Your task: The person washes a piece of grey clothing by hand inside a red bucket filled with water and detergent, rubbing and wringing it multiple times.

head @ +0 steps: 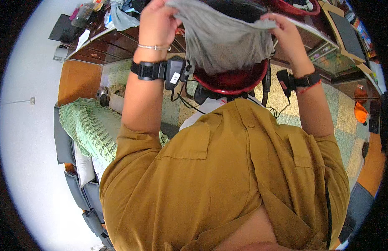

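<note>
A wet-looking grey cloth (225, 40) hangs spread between my two raised hands at the top of the head view. My left hand (159, 18) grips its upper left corner, and my right hand (280, 26) pinches its upper right corner. The cloth's lower edge droops over a dark red basin (231, 81) close in front of my body. The cloth hides much of the basin, so its contents cannot be seen.
A glass-fronted dark wooden cabinet (328, 59) stands beyond the basin. On top are a second red basin (302, 11), a cardboard box (341, 34) and a blue cloth (123, 17). A sofa with a green patterned cover (87, 125) is at left. Black cables run from my wrist devices.
</note>
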### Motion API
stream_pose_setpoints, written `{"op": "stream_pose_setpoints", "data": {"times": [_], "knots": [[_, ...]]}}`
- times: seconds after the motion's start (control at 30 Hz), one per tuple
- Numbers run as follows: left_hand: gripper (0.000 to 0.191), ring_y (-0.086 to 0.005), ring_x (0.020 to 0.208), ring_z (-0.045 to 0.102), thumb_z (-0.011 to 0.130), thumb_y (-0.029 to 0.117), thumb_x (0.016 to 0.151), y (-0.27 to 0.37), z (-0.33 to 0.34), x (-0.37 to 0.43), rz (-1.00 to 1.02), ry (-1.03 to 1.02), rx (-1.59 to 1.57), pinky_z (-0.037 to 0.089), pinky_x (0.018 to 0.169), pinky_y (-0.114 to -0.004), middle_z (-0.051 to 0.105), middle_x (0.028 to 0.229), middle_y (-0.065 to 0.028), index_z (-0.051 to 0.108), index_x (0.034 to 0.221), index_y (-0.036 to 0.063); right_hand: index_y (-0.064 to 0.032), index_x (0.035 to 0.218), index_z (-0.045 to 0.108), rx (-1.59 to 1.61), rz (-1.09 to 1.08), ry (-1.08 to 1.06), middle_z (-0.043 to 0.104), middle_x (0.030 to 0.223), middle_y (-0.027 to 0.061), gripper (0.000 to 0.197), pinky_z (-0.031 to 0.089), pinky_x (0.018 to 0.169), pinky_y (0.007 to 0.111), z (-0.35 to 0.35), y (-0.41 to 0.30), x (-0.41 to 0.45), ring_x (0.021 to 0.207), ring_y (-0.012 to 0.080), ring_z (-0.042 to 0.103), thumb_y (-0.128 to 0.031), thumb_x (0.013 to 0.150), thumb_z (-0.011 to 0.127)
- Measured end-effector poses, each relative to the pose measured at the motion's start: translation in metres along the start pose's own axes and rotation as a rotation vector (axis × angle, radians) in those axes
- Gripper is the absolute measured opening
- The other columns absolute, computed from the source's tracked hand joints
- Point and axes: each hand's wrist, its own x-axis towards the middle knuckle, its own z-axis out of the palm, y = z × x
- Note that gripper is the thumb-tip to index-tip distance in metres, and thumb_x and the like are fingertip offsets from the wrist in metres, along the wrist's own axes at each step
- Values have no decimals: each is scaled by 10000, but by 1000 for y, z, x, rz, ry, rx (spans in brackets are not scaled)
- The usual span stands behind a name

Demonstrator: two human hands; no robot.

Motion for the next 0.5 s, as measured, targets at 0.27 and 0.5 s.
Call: {"op": "stream_pose_setpoints", "data": {"times": [0.27,0.5], "knots": [[174,-152,741,567,406,-94,842,35,44,0,195,-136,-277,488,676,-274,564,811,-37,495,818,53,22,1084,648,240,-67,-56,697,982,70,199,504,807,287,26,-96,13,897,138,648,-114,943,610],[67,-84,736,518,598,56,884,-90,-9,-26,-174,-110,336,419,665,-209,590,837,21,644,932,55,-42,1271,602,177,34,-380,667,1144,65,390,483,952,280,43,46,-8,1075,149,625,10,889,542]]}}
